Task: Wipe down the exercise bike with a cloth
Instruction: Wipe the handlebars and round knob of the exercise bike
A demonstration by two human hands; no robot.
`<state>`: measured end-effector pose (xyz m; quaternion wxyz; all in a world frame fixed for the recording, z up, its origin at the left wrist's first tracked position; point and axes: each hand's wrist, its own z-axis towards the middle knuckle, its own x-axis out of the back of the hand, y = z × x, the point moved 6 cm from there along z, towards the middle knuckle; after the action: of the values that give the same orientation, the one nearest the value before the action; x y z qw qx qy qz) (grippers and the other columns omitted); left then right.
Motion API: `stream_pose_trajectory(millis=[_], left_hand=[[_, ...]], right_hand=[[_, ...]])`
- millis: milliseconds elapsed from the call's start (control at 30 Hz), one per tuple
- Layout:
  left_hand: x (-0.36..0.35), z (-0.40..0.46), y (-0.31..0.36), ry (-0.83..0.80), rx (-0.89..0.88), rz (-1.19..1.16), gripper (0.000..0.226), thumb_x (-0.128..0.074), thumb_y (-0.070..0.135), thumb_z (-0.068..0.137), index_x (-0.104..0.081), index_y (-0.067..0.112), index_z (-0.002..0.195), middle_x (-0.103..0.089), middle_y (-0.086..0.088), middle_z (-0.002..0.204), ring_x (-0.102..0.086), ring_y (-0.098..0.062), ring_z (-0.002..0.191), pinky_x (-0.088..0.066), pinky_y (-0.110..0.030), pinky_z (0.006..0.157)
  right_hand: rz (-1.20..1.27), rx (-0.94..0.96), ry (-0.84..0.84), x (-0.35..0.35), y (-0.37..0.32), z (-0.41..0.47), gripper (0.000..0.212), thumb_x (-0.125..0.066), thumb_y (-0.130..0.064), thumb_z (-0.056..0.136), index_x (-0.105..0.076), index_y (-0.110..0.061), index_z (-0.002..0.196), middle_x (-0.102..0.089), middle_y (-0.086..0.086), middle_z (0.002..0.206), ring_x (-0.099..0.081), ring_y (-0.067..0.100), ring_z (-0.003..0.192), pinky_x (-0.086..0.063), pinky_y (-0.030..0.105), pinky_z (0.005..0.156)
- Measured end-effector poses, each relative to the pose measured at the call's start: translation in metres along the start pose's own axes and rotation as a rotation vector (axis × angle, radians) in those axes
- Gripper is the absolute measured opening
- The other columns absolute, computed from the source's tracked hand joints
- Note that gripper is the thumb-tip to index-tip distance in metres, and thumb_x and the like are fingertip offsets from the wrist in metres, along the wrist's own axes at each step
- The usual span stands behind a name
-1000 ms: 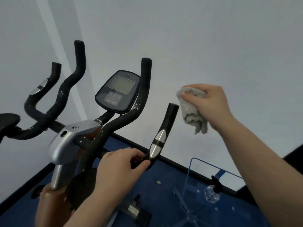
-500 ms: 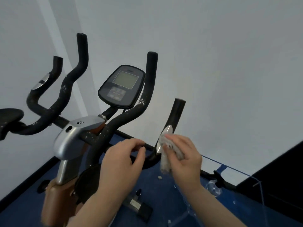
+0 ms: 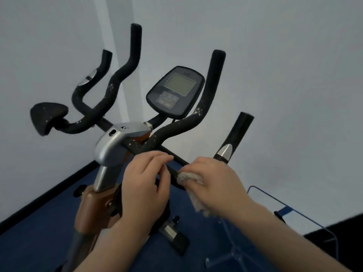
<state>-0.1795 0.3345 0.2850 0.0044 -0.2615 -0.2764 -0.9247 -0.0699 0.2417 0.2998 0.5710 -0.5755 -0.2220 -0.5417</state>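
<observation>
R hand (image 3: 218, 183): closed round a grey cloth (image 3: 189, 176), pressing it onto the black handlebar (image 3: 172, 170) of the exercise bike (image 3: 115, 146); knuckles up, fingers curled over the wad.
Cloth: bunched under R palm, top edge showing by the thumb, a loose tail hanging below the hand; touching the bar just L of R hand.
L hand (image 3: 145, 185): just beside R hand, on its L; fingers curled over the same bar, thumb side toward the cloth. Grip looks loose; can't tell if it fully wraps the bar.
Bar btwn hands: short black stretch visible, running up-L to the silver stem cover (image 3: 114, 142).
Grip w/ silver sensor (image 3: 225, 151): rises just above R hand, tilted up-R.
Console (image 3: 175, 91): above both hands, well apart, screen blank.
Inner bar (image 3: 196, 114): above L hand, speckled w/ white flecks.
Far grips (image 3: 110, 91): up-L of L hand, also flecked.
Floor (image 3: 39, 232): blue, below both hands.
Clear stand (image 3: 294, 222): below-R of R forearm, blue-edged.
</observation>
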Motion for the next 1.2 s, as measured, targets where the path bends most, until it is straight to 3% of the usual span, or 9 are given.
stream_pose_trajectory(millis=[133,267,433,600,667,767,967,1067,1200], left_hand=[[0.014,-0.016,-0.013,0.073,0.090,0.146,0.022,-0.054,0.013,0.087,-0.068,0.017,0.104,-0.063,0.003,0.109,-0.057,-0.015,0.101,-0.042,-0.034,0.088],[0.024,-0.029,-0.031,0.169,0.334,0.183,0.022,-0.048,0.026,0.089,-0.063,0.027,0.106,-0.052,0.015,0.110,-0.043,-0.002,0.104,-0.035,-0.033,0.093],[0.025,-0.034,-0.043,0.199,0.515,0.169,0.018,-0.043,0.038,0.088,-0.055,0.033,0.100,-0.035,0.024,0.098,-0.046,-0.006,0.095,-0.044,-0.041,0.087],[0.025,-0.037,-0.047,0.225,0.581,0.163,0.011,-0.038,0.045,0.089,-0.047,0.041,0.093,-0.042,0.025,0.092,-0.048,-0.002,0.087,-0.045,-0.038,0.080],[0.024,-0.039,-0.048,0.215,0.602,0.135,0.011,-0.037,0.047,0.089,-0.047,0.042,0.091,-0.047,0.027,0.090,-0.050,0.003,0.085,-0.045,-0.030,0.074],[0.022,-0.041,-0.048,0.191,0.606,0.084,0.009,-0.041,0.048,0.089,-0.048,0.043,0.091,-0.053,0.025,0.085,-0.050,0.010,0.089,-0.037,-0.013,0.066],[0.024,-0.042,-0.054,0.080,0.576,0.017,0.028,-0.058,0.056,0.076,-0.054,0.038,0.097,-0.054,0.020,0.095,-0.052,0.004,0.093,-0.042,-0.011,0.073],[0.027,-0.042,-0.058,0.034,0.569,0.005,0.034,-0.057,0.061,0.073,-0.053,0.043,0.102,-0.053,0.022,0.097,-0.050,0.008,0.098,-0.039,-0.010,0.075],[0.025,-0.042,-0.062,-0.011,0.570,-0.038,0.040,-0.055,0.063,0.073,-0.054,0.042,0.107,-0.049,0.023,0.098,-0.049,0.007,0.097,-0.039,-0.013,0.077]], right_hand=[[0.060,0.025,-0.089,0.026,0.015,0.017,0.010,-0.072,-0.031,0.076,-0.072,-0.033,0.087,-0.068,-0.017,0.086,-0.057,0.000,0.088,-0.047,0.029,0.079],[-0.007,0.052,-0.237,0.005,0.006,0.030,0.010,-0.074,-0.029,0.073,-0.074,-0.033,0.083,-0.069,-0.013,0.083,-0.059,0.004,0.082,-0.048,0.030,0.079],[-0.017,0.085,-0.268,-0.008,0.007,0.055,0.016,-0.077,-0.037,0.069,-0.073,-0.039,0.084,-0.071,-0.017,0.087,-0.061,0.003,0.083,-0.047,0.024,0.079],[-0.021,0.194,-0.104,-0.023,-0.009,0.065,0.007,-0.066,-0.032,0.082,-0.071,-0.031,0.087,-0.067,-0.010,0.085,-0.060,0.010,0.083,-0.045,0.025,0.073],[-0.057,0.239,0.013,-0.023,-0.012,0.067,0.012,-0.065,-0.025,0.085,-0.070,-0.025,0.095,-0.068,-0.007,0.095,-0.060,0.013,0.093,-0.045,0.024,0.080],[0.146,0.309,0.226,-0.008,-0.017,0.065,0.027,-0.071,-0.016,0.082,-0.069,-0.016,0.109,-0.068,-0.004,0.108,-0.060,0.009,0.102,-0.042,0.016,0.094],[0.079,0.518,-0.172,-0.040,-0.062,0.078,0.027,-0.066,-0.008,0.078,-0.071,-0.013,0.104,-0.063,0.003,0.099,-0.058,0.018,0.095,-0.047,0.025,0.085],[-0.020,0.431,-0.002,-0.024,-0.050,0.087,0.019,-0.067,-0.007,0.077,-0.073,-0.015,0.094,-0.063,0.005,0.090,-0.060,0.023,0.082,-0.051,0.035,0.072],[0.013,0.120,0.351,0.019,-0.019,0.096,0.017,-0.069,-0.007,0.080,-0.074,-0.016,0.094,-0.061,-0.003,0.089,-0.057,0.013,0.076,-0.039,0.007,0.074]])
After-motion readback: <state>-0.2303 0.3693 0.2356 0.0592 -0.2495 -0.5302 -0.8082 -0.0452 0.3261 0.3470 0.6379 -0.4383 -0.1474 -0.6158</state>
